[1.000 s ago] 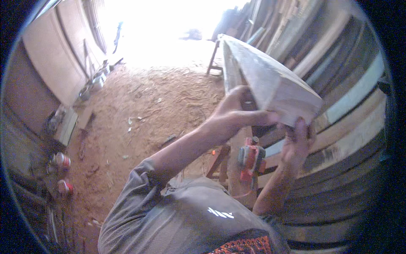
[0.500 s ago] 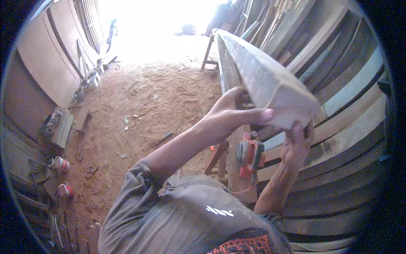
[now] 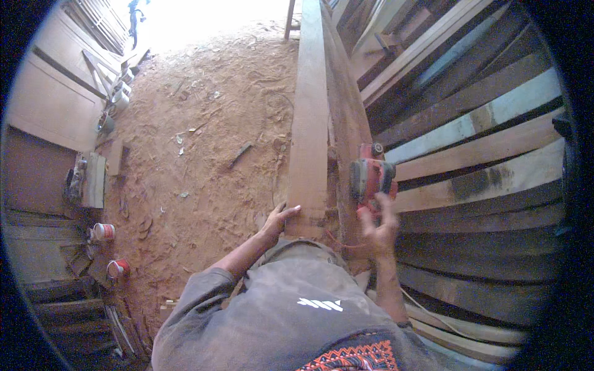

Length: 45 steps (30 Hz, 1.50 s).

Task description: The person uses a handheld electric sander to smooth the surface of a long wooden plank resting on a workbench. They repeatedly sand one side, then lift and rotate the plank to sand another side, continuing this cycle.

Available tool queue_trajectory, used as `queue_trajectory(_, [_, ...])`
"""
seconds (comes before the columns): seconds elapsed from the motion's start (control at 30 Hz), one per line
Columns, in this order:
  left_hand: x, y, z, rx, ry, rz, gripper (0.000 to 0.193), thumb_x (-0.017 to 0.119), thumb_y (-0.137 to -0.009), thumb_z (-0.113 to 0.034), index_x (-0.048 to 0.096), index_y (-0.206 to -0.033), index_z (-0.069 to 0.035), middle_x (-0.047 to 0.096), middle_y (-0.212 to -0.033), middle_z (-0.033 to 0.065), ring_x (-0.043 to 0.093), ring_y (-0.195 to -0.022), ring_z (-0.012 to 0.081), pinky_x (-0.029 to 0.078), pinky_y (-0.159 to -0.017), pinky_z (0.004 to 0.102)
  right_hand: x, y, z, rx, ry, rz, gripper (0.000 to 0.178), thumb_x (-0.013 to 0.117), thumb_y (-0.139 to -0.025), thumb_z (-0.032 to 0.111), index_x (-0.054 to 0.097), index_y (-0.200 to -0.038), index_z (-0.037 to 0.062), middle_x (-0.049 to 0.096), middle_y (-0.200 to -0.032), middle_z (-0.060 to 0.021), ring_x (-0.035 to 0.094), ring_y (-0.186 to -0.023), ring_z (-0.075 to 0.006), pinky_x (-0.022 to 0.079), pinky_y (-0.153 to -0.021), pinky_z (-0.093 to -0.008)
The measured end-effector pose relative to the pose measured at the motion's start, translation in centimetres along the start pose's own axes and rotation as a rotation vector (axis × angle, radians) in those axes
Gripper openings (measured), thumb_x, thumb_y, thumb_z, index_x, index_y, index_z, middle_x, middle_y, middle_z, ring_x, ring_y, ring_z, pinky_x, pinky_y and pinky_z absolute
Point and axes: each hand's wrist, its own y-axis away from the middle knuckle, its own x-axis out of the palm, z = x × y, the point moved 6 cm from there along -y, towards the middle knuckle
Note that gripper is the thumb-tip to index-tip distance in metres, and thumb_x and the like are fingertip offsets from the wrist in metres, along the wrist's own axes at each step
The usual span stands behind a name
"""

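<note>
A long wooden plank (image 3: 308,123) lies lengthwise in front of me, its near end close to my waist. My left hand (image 3: 276,224) grips the left edge of that end, thumb resting on top and fingers partly hidden along the side. To the right, on a darker board (image 3: 348,105), sits a red and black power tool that looks like an electric planer (image 3: 371,175). My right hand (image 3: 379,229), somewhat blurred, is at the near end of the planer with fingers apart. Whether its fingertips touch the tool is hard to tell.
Stacked boards (image 3: 476,167) fill the right side. Shavings lie over the sandy floor (image 3: 210,136). Along the left wall stand a white and red bucket (image 3: 104,232), a red tub (image 3: 117,268) and leaning panels (image 3: 55,105). A thin cord (image 3: 427,306) runs at the lower right.
The plank, earlier raised and tilted in both hands, now lies flat. My left hand has come back to its near-left edge. My right hand has left the plank and moved to the planer.
</note>
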Motion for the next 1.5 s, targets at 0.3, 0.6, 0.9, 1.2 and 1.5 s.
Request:
queue_trajectory(0.3, [0.4,-0.4,0.6,-0.011,-0.203,-0.085,0.093,0.069,-0.093,-0.059,0.036,-0.156,0.002,0.051,-0.151,0.0200,0.048,-0.141,0.0312,0.038,-0.117,0.0451,2.4,-11.3,-8.5,0.303,-0.322,0.066,0.030,0.078,-0.092,0.033,0.068,-0.104,0.0071,0.070,-0.081,-0.0074,0.067,-0.069,-0.0192,0.054,-0.065,-0.0350])
queue_trajectory(0.6, [10.3,-0.9,1.3,0.005,-0.296,0.158,0.093,0.052,-0.103,-0.063,0.023,-0.162,0.004,0.036,-0.162,0.0222,0.034,-0.152,0.0310,0.026,-0.125,0.0426,-7.8,1.5,-5.5,0.495,-0.698,-0.092,0.032,0.078,-0.094,0.031,0.068,-0.108,0.0038,0.057,-0.068,0.0007,0.052,-0.052,-0.0116,0.042,-0.049,-0.0287])
queue_trajectory(0.9, [8.3,-2.2,2.8,-0.128,-0.552,0.229,0.072,0.046,-0.105,-0.062,0.046,-0.153,-0.009,0.053,-0.151,0.0143,0.055,-0.133,0.0266,0.050,-0.103,0.0432,-9.5,12.3,-2.4,0.571,-0.420,0.074,0.038,0.059,-0.105,0.039,0.069,-0.096,0.0035,0.056,-0.064,0.0012,0.052,-0.053,-0.0097,0.042,-0.050,-0.0281])
queue_trajectory(1.2, [13.1,7.3,0.7,0.034,-0.891,0.759,0.048,0.071,-0.097,-0.040,0.068,-0.124,0.000,0.073,-0.117,0.0226,0.070,-0.112,0.0347,0.053,-0.098,0.0426,-1.7,0.2,1.7,0.467,-0.363,0.274,0.044,0.055,-0.104,0.046,0.059,-0.081,0.0090,0.054,-0.060,0.0011,0.050,-0.047,-0.0082,0.039,-0.044,-0.0270])
queue_trajectory(1.5, [19.6,3.4,-0.2,0.207,-0.732,0.537,0.074,0.079,-0.088,-0.044,0.054,-0.143,0.000,0.067,-0.128,0.0250,0.064,-0.121,0.0400,0.046,-0.109,0.0454,6.8,-26.5,5.2,0.203,-0.454,0.272,0.055,0.050,-0.104,0.057,0.064,-0.083,0.0086,0.053,-0.062,0.0027,0.053,-0.051,-0.0108,0.042,-0.047,-0.0293])
